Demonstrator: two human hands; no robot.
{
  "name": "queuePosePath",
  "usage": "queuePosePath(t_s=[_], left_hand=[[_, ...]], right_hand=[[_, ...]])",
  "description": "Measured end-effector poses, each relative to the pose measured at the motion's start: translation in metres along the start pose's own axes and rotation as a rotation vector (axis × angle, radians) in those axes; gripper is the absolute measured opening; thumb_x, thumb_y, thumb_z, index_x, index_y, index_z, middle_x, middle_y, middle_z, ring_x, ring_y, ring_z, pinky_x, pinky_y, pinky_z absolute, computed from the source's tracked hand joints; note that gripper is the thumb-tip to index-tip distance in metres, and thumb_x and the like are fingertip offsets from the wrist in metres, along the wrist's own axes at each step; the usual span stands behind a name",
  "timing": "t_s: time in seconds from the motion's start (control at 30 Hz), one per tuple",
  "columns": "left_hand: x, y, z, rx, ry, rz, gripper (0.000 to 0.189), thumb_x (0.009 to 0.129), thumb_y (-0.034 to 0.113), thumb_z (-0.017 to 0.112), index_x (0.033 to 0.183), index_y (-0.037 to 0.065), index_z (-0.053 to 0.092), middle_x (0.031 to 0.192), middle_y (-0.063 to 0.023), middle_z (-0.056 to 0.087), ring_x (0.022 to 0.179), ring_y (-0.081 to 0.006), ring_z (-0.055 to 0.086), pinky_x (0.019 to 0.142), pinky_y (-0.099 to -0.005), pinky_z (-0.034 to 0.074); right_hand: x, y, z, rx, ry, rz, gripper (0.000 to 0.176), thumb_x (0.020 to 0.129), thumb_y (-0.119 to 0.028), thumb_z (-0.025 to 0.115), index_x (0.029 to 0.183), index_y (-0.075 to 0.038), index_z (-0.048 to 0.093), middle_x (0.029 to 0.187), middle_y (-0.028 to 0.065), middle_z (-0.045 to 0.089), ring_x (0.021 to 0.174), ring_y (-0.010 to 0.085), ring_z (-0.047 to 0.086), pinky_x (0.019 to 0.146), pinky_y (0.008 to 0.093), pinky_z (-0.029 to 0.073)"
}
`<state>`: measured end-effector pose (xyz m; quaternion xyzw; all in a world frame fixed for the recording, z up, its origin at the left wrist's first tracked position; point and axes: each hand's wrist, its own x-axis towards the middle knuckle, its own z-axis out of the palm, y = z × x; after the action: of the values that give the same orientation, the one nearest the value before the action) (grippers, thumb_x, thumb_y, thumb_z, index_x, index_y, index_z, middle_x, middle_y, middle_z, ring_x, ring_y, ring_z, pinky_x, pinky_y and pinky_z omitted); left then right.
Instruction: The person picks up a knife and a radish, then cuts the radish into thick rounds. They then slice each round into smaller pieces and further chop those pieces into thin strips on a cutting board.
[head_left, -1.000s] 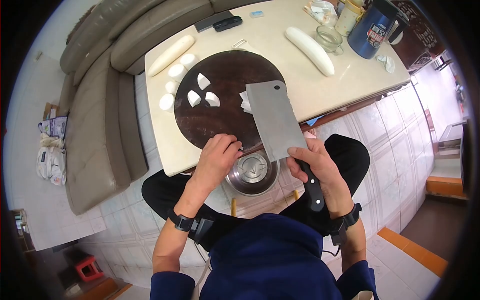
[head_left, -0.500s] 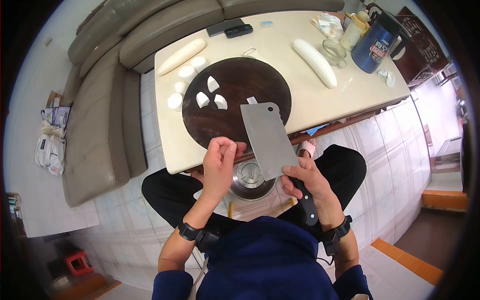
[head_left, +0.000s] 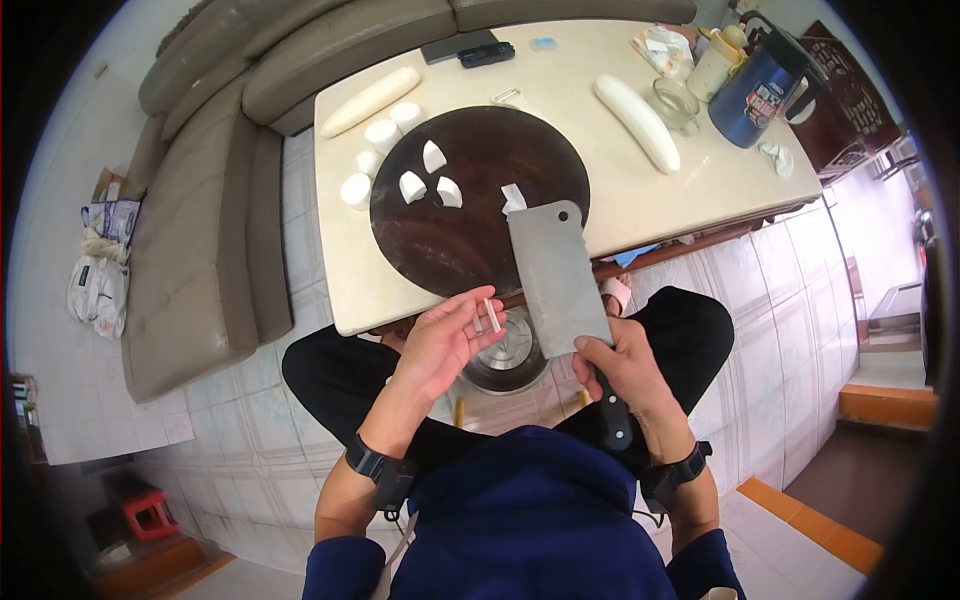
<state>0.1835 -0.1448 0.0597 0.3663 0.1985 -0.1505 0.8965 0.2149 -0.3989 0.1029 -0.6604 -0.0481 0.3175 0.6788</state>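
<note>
Left hand (head_left: 440,345): palm up below the table edge, fingertips lightly pinching a thin white sliver (head_left: 491,315) directly above the steel bowl (head_left: 505,350), which sits between the person's knees. Right hand (head_left: 620,365): clenched around the black handle of the cleaver (head_left: 558,275), blade laid flat, its tip reaching over the near rim of the round dark chopping board (head_left: 470,235) and one long side just beside the left fingertips. On the board: three radish wedges (head_left: 430,180) at the far left, and one small white offcut (head_left: 513,197) just past the cleaver tip. On the pale table (head_left: 640,210): cut radish rounds (head_left: 385,135) beside the board's left rim, one whole peeled radish (head_left: 370,100) behind them, and a second whole radish (head_left: 637,123) to the right, with a glass (head_left: 677,103) and a blue jug (head_left: 760,80) near it. Risks, as I judge them: the blade hangs close to the left fingers, so a twist of the right wrist could nick them; the sliver is barely held and could miss the bowl and land on the tiled floor; the offcut could be knocked off the board by the blade.
</note>
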Motion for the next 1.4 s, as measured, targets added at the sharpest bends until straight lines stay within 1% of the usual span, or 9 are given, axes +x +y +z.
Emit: queuePosePath(t_s=[0.27, 0.4, 0.7, 0.8, 0.87, 1.0, 1.03, 1.3, 1.4], left_hand=[[0.013, -0.033, -0.033, 0.963, 0.076, 0.074, 0.04, 0.1, 0.004, 0.048, 0.139, -0.004, 0.049, 0.132, -0.0158, 0.06, 0.123, -0.0191, 0.057, 0.107, -0.0299, 0.04], [0.022, -0.041, -0.049, 0.961, 0.098, 0.067, 0.041, 0.097, -0.002, 0.047, 0.138, -0.004, 0.05, 0.131, -0.0174, 0.061, 0.123, -0.02, 0.057, 0.106, -0.0293, 0.042], [0.018, -0.005, 0.001, 0.799, 0.021, 0.077, 0.03, 0.093, -0.002, 0.057, 0.123, -0.004, 0.061, 0.105, -0.0115, 0.071, 0.094, -0.0154, 0.067, 0.085, -0.0254, 0.053], [0.029, 0.023, 0.033, 0.885, 0.013, 0.206, 0.028, 0.092, 0.001, 0.061, 0.12, -0.002, 0.064, 0.101, -0.0097, 0.07, 0.09, -0.0142, 0.067, 0.08, -0.025, 0.054], [0.046, 0.033, 0.044, 1.32, 0.061, 0.66, 0.027, 0.09, 0.002, 0.065, 0.117, 0.001, 0.065, 0.101, -0.0091, 0.069, 0.089, -0.0126, 0.066, 0.076, -0.026, 0.053], [0.085, 0.034, 0.041, 1.609, 0.087, 0.967, 0.026, 0.087, 0.002, 0.065, 0.113, 0.001, 0.066, 0.112, -0.0127, 0.064, 0.096, -0.0271, 0.065, 0.08, -0.0346, 0.052], [0.089, 0.034, 0.044, 1.636, 0.072, 0.941, 0.026, 0.086, 0.001, 0.065, 0.112, 0.002, 0.065, 0.115, -0.0129, 0.061, 0.101, -0.0327, 0.061, 0.085, -0.0378, 0.05], [0.107, 0.033, 0.05, 1.82, -0.002, 1.027, 0.025, 0.082, 0.001, 0.068, 0.107, 0.005, 0.066, 0.107, -0.0109, 0.059, 0.096, -0.0329, 0.059, 0.081, -0.042, 0.049], [0.1, 0.042, 0.049, 1.862, -0.021, 0.909, 0.021, 0.083, 0.003, 0.067, 0.103, 0.004, 0.065, 0.104, -0.01, 0.058, 0.093, -0.0328, 0.058, 0.078, -0.0426, 0.047]], right_hand=[[-0.013, 0.001, -0.012, 0.017, 0.072, -0.001, 0.021, 0.092, -0.01, 0.054, 0.076, 0.003, 0.057, 0.06, 0.0054, 0.059, 0.043, 0.0105, 0.052, 0.043, 0.0249, 0.04], [-0.018, 0.004, -0.016, 0.02, 0.09, 0.017, 0.021, 0.092, -0.01, 0.054, 0.076, 0.003, 0.057, 0.06, 0.0052, 0.058, 0.043, 0.0102, 0.052, 0.043, 0.0244, 0.04], [-0.02, 0.001, -0.02, 0.051, 0.129, 0.009, 0.02, 0.091, -0.009, 0.054, 0.076, 0.003, 0.057, 0.059, 0.0048, 0.058, 0.043, 0.0101, 0.051, 0.044, 0.0242, 0.04], [-0.02, -0.002, -0.023, 0.06, 0.136, -0.007, 0.019, 0.091, -0.008, 0.053, 0.076, 0.003, 0.056, 0.059, 0.0047, 0.058, 0.043, 0.0101, 0.051, 0.044, 0.0242, 0.04], [-0.02, -0.004, -0.025, 0.056, 0.14, -0.023, 0.019, 0.091, -0.008, 0.053, 0.076, 0.003, 0.056, 0.059, 0.0046, 0.058, 0.043, 0.01, 0.05, 0.044, 0.0242, 0.04], [-0.021, -0.003, -0.029, 0.072, 0.179, -0.021, 0.019, 0.091, -0.008, 0.052, 0.077, 0.003, 0.057, 0.059, 0.0042, 0.058, 0.043, 0.0098, 0.051, 0.044, 0.0243, 0.04], [-0.022, -0.002, -0.03, 0.078, 0.19, -0.02, 0.019, 0.092, -0.008, 0.052, 0.077, 0.003, 0.057, 0.059, 0.0042, 0.058, 0.043, 0.0097, 0.051, 0.044, 0.0242, 0.041], [-0.022, 0.003, -0.036, 0.081, 0.213, 0.01, 0.019, 0.092, -0.008, 0.052, 0.078, 0.003, 0.057, 0.06, 0.0044, 0.059, 0.043, 0.0097, 0.052, 0.043, 0.0241, 0.041], [-0.022, 0.004, -0.036, 0.094, 0.216, 0.01, 0.019, 0.092, -0.008, 0.052, 0.078, 0.003, 0.057, 0.06, 0.0046, 0.059, 0.043, 0.0098, 0.052, 0.043, 0.0241, 0.041]])
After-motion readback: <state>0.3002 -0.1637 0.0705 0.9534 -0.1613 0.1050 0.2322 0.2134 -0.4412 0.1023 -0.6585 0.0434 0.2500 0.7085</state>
